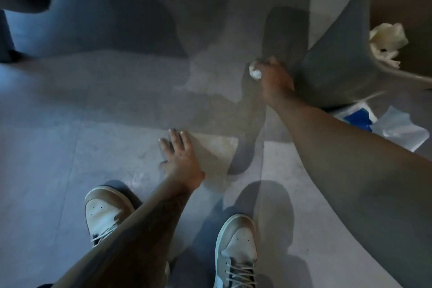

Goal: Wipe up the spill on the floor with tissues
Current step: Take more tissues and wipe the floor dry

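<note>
Spill (210,154): pale wet patch on the floor (46,147), just ahead of 2 shoes (105,208), with sheen reaching toward the left one.

Tissue (254,72): small white wad clenched in the right grip (273,77), at the far edge of the wet area and just beside the bin (339,65).

Left grip (178,156): released, fingers spread, pressed flat on the floor at the near edge of the spill, holding nothing.

Used tissues (387,40): crumpled at the bin's mouth.

Pack (360,118): blue and white, on the floor beyond the right forearm.

Probable hazards:
1. Slipping of the left palm or a sole on wet tile, given weight leaning forward.
2. Smearing instead of absorbing, given 1 small wad, likely soaked, against a broad patch.
3. Wet tracked outward under the shoes.
4. A missed drop at the bin rim, putting a soggy wad back on the floor.

Likely remedy: fresh sheets from the pack before further wiping.
</note>
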A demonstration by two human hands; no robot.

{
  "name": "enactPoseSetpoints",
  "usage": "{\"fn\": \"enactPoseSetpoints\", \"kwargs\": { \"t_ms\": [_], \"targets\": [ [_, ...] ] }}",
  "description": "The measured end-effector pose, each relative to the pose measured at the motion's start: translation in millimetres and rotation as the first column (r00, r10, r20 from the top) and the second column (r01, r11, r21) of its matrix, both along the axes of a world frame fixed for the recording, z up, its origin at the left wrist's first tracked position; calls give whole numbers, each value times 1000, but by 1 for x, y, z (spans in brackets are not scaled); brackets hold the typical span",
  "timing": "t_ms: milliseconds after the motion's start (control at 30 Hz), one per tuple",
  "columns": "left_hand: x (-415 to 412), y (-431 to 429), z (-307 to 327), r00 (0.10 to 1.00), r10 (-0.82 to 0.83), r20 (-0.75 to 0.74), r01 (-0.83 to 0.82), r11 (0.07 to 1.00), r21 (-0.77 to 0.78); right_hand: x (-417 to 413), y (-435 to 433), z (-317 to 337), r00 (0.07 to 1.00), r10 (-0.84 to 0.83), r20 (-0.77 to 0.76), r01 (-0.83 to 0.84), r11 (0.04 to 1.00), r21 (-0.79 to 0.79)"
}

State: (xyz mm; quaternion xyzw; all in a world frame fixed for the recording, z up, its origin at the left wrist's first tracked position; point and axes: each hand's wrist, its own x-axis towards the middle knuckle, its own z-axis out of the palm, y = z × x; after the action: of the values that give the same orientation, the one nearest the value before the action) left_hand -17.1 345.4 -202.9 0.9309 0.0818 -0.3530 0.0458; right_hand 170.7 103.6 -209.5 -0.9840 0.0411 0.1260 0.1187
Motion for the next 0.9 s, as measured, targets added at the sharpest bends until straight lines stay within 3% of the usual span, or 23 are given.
{"fn": "enactPoseSetpoints", "kwargs": {
  "t_ms": [33, 200, 300, 333, 467, 633, 900],
  "targets": [
    [0, 0, -1, 1000, -5, -5, 5, 1000, 3, -2, -2, -7, 998, 15, -56, -15, 1000, -13],
    [4, -4, 0, 999, -8, -45, 9, 999, 32, -52, 16, -5, 999, 12, -45, -11, 1000, 22],
    [5, -4, 1, 999, -5, -49, 6, 1000, 22, -83, 24, -3, 982, 178, -66, -172, 981, 88],
    [4, -4, 1, 999, -2, -49, 3, 1000, 15, -88, 20, -3, 984, 167, -68, -159, 981, 116],
    [4, -4, 2, 999, -16, -39, 17, 999, 28, -87, 0, 7, 992, -126, -26, 128, 947, 294],
    [6, -7, 2, 997, -17, -77, 21, 999, 46, -71, -38, 22, 940, -328, 91, 280, 898, 338],
    [12, -13, 1, 993, 4, -122, 9, 995, 100, -63, -61, 28, 943, -316, 104, 256, 888, 382]
  ]
}}
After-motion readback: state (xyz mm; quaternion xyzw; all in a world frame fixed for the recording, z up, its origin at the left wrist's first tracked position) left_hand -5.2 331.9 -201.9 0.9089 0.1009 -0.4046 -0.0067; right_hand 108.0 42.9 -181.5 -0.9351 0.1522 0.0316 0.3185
